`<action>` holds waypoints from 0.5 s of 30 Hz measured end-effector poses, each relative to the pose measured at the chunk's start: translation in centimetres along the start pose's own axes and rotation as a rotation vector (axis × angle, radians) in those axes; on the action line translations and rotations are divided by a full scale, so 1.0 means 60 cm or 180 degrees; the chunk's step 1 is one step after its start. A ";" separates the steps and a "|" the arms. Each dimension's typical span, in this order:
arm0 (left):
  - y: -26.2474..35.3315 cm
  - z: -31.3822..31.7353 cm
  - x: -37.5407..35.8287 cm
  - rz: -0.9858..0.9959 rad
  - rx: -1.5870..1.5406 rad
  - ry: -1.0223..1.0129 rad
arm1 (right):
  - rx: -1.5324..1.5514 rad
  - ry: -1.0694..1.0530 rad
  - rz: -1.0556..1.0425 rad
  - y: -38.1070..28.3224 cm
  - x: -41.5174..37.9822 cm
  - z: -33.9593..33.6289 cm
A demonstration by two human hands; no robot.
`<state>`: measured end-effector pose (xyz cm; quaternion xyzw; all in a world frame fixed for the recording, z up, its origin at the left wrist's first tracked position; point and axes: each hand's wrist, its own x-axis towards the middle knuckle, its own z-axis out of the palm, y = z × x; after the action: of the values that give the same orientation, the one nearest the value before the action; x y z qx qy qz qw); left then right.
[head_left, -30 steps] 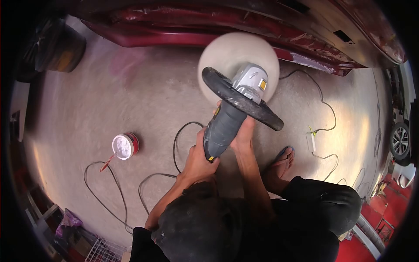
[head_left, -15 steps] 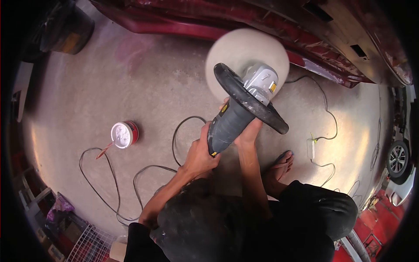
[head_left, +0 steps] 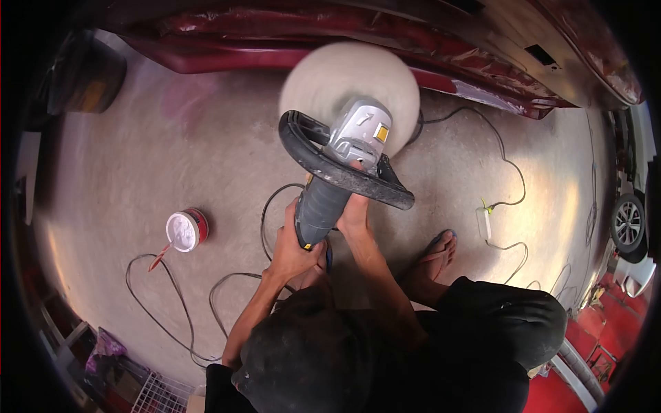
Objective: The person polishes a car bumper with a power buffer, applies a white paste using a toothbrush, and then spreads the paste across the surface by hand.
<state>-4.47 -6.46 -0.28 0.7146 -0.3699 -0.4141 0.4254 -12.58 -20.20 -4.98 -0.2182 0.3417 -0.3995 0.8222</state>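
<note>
A grey and silver car polisher [head_left: 323,203] is gripped in both of my hands. My left hand [head_left: 292,237] wraps round the rear end of its body, and my right hand [head_left: 353,212] closes round the body just behind the black loop handle [head_left: 330,171]. At its front the round white polishing pad [head_left: 351,72] is blurred by motion and overlaps the lower edge of the dark red car panel [head_left: 241,60]. A black cord [head_left: 265,220] curves over the floor beside my left hand.
Left on the concrete floor [head_left: 227,144] stands a small tub of white paste [head_left: 186,230] with a brush in it. A dark bucket [head_left: 89,72] is at the upper left. Cords and a white power strip [head_left: 484,224] lie right, near my sandalled foot [head_left: 434,255]. A car wheel [head_left: 628,224] shows far right.
The polisher, with both hands on it, has moved left along the lower edge of the red panel. The view has shifted slightly too.
</note>
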 end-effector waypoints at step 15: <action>0.046 0.069 0.079 0.0158 0.0314 -0.0586 | 0.0176 -0.0304 -0.0609 -0.134 0.021 -0.036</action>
<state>-6.89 -12.91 -0.31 0.6842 -0.4449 -0.4487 0.3641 -17.70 -26.12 -1.86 -0.2459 0.2685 -0.4746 0.8013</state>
